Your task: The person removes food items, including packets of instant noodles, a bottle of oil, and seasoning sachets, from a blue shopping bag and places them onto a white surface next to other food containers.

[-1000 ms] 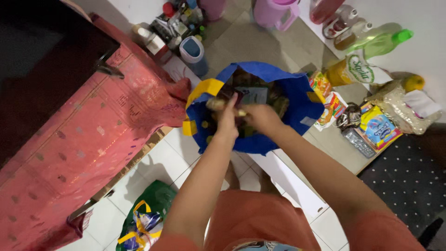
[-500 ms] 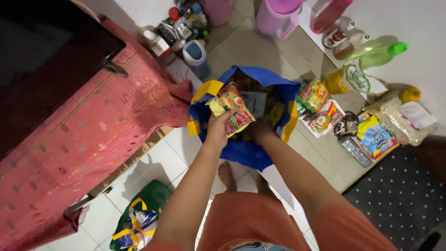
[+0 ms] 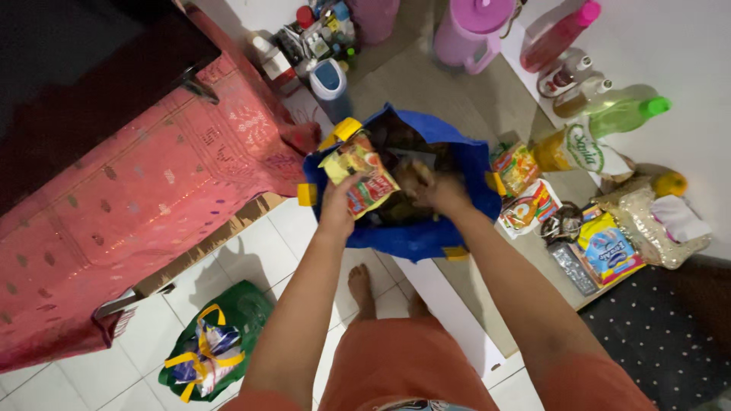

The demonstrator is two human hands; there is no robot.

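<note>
A blue shopping bag [image 3: 417, 237] with yellow handles stands open on the floor in front of me. My left hand [image 3: 336, 206] grips a yellow and red snack packet [image 3: 359, 179], raised above the bag's left rim. My right hand [image 3: 443, 192] is at the bag's mouth with its fingers closed around something brownish [image 3: 412, 176]; what that is I cannot make out. Dark packets fill the bag's inside.
Unpacked groceries lie to the right: noodle packets [image 3: 525, 190], a blue and yellow pack [image 3: 605, 247], an oil pouch [image 3: 580, 151], a green bottle [image 3: 626, 116], a pink jug [image 3: 470, 32]. A red cloth-covered table [image 3: 129, 198] stands left; a green bag [image 3: 217, 346] lies near my feet.
My left hand drew the snack packet up out of the bag. My right hand went from deep in the bag to its mouth with something brownish in it.
</note>
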